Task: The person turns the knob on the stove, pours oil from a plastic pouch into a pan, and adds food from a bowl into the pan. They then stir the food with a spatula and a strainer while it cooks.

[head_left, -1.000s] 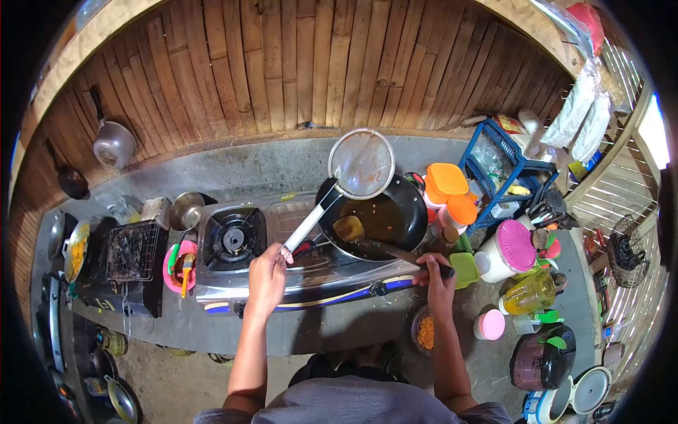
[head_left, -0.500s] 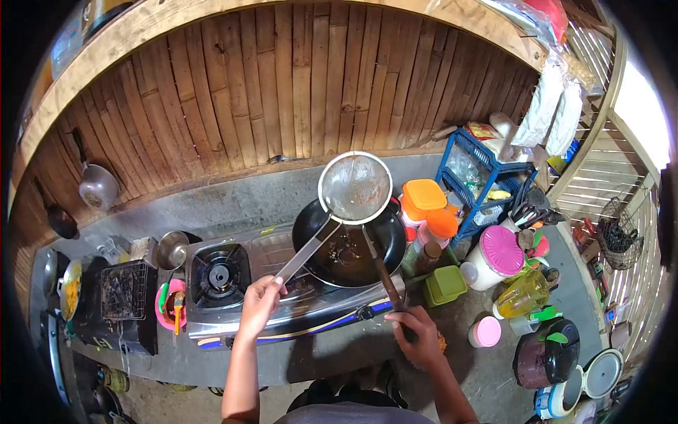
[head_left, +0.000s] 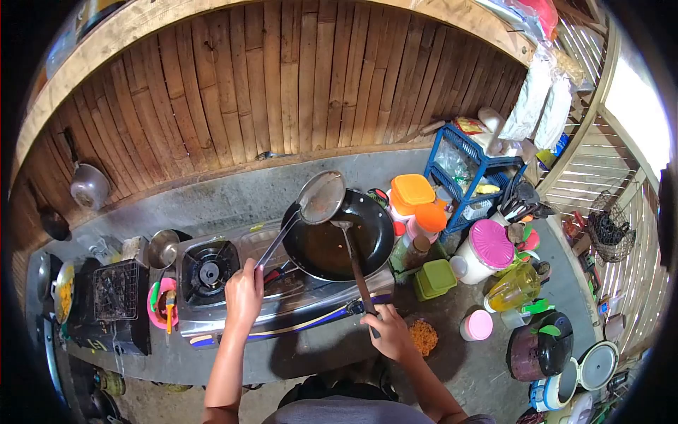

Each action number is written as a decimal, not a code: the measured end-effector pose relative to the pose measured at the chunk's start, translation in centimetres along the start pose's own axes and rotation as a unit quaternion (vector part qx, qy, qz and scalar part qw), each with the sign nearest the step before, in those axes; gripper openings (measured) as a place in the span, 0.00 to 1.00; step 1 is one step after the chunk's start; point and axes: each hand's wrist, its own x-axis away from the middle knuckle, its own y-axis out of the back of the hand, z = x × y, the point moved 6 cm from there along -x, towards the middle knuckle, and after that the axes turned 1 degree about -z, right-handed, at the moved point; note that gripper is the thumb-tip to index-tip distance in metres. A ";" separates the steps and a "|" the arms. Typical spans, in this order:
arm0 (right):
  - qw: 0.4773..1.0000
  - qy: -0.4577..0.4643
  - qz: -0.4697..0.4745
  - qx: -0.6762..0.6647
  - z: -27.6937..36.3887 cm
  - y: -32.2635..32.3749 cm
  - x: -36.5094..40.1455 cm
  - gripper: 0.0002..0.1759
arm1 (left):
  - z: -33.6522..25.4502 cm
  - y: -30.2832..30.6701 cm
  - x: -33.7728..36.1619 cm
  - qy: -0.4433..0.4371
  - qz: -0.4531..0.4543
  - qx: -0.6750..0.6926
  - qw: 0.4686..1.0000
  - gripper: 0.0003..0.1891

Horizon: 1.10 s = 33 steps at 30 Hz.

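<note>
Left hand clamped on handle of wire strainer, mesh tilted over back-left rim of wok. Right hand closed round spatula, blade inside wok. Wok sits on right burner of stove.

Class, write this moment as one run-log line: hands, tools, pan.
left hand: grips skimmer, above wok rim | right hand: grips spatula, tip in wok | wok: on stove

Grey short-sleeved shirt, bare forearms, bare left hand and right hand
</note>
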 end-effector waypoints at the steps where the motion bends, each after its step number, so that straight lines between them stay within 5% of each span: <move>1: 1.000 0.002 0.002 0.001 0.1 -0.1 -0.2 0.15 | 0.6 -0.6 -0.1 -0.010 -0.002 -0.014 1.000 0.06; 10: 0.999 0.018 -0.015 0.022 1.3 -1.3 -1.7 0.12 | 2.7 -1.7 -1.9 -0.037 0.011 -0.078 0.996 0.06; 14: 0.999 0.005 -0.041 0.001 2.5 -1.3 -2.5 0.09 | 3.1 -1.4 -2.6 -0.045 -0.019 -0.029 0.998 0.06; 17: 0.999 -0.006 -0.036 -0.018 3.1 -1.5 -2.9 0.11 | 4.7 -2.7 -2.3 0.040 0.014 0.091 0.995 0.05; 22: 0.999 -0.029 -0.004 -0.028 2.9 -2.1 -2.9 0.15 | 8.6 -6.8 -0.7 0.126 0.051 0.321 0.937 0.07; 25: 0.999 -0.043 0.014 -0.022 3.1 -2.1 -3.1 0.16 | 9.6 -8.5 0.1 0.219 0.111 0.489 0.837 0.08; 33: 0.998 -0.054 0.034 -0.022 3.0 -3.5 -3.5 0.15 | 9.9 -8.3 0.0 0.272 0.143 0.558 0.771 0.07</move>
